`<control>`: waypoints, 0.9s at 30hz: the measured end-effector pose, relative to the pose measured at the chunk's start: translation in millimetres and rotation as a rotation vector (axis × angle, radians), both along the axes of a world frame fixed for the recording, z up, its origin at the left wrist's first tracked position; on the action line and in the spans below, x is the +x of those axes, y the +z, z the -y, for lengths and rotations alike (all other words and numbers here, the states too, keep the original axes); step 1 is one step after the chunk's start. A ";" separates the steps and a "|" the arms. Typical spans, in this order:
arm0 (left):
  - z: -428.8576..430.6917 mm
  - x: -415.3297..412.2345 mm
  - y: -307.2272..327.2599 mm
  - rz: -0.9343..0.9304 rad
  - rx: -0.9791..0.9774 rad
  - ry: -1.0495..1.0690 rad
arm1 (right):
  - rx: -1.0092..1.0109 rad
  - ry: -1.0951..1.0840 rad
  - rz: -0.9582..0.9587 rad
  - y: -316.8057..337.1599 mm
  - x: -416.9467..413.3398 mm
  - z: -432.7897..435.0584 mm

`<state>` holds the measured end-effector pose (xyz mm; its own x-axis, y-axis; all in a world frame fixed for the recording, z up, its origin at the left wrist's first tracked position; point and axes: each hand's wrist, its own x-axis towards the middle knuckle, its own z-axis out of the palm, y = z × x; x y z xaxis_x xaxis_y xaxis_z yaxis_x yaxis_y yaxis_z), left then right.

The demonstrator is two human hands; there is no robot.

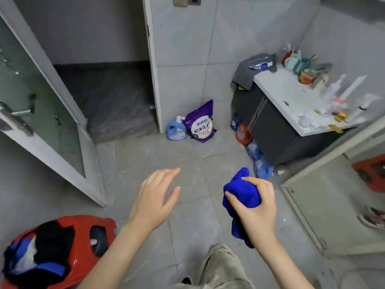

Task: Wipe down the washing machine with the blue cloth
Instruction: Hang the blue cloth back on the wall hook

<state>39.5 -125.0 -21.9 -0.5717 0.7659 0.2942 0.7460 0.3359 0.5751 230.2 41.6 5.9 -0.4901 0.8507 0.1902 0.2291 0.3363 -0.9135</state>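
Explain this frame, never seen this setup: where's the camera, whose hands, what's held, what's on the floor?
There is one picture, from a wide-angle camera worn on a person's head, looking forward and down. No robot: these are the person's bare hands. The right hand grips a bunched blue cloth. The left hand is open and empty. On the tiled floor stand a purple detergent bag and a blue bottle. A red basket of clothes sits lower left. No washing machine is in view.

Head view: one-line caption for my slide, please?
Right hand grips bunched blue cloth; left hand open above tiled floor.
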 end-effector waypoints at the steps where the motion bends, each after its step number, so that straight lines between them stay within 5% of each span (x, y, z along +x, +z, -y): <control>1: -4.3 -12.3 -3.9 0.012 -0.007 0.031 | 0.013 0.029 0.012 -2.4 -16.1 -11.8; 10: -87.9 -141.4 -46.3 0.075 -0.039 0.288 | 0.059 0.172 0.037 -29.5 -178.0 -149.4; 20: -249.4 -325.4 19.9 -0.068 0.001 0.318 | 0.089 0.330 -0.035 8.6 -406.2 -311.8; 27: -297.9 -431.9 -1.5 -0.030 -0.031 0.330 | 0.102 0.363 -0.062 4.1 -527.8 -353.8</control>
